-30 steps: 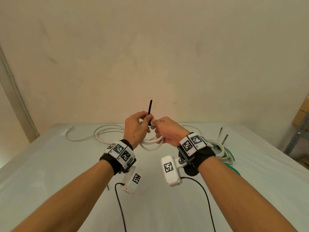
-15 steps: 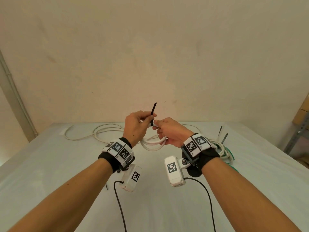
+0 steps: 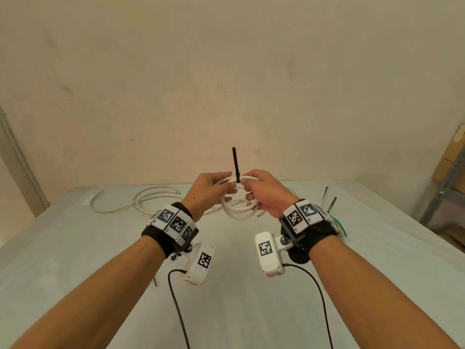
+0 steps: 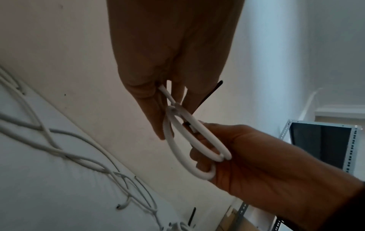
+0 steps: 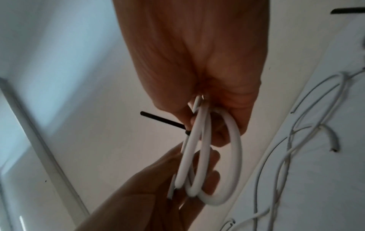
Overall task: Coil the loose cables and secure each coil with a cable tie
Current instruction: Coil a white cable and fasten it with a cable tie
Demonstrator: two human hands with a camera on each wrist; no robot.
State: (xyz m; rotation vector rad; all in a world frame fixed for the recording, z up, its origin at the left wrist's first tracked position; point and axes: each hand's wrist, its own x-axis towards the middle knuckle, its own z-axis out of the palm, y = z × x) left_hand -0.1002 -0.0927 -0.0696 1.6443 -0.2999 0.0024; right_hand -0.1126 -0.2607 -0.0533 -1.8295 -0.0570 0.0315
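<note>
A small coil of thick white cable (image 3: pixel 239 210) is held in the air above the pale surface (image 3: pixel 239 311), between both hands. A thin black plastic cable tie (image 3: pixel 235 164) sits on the coil's top strand, its free tail standing upright. The left hand (image 3: pixel 205 191) has its fingers (image 4: pixel 156 118) curled round the coil's left side; the right hand (image 3: pixel 265 192) grips the right side, fingers (image 5: pixel 235 118) wrapped through the loops. Behind the hands, loose white cable (image 3: pixel 141 200) sprawls on the surface near the wall. To the right lies a bundle with green cable (image 3: pixel 341 226) and two more upright dark ties (image 3: pixel 332 204).
</note>
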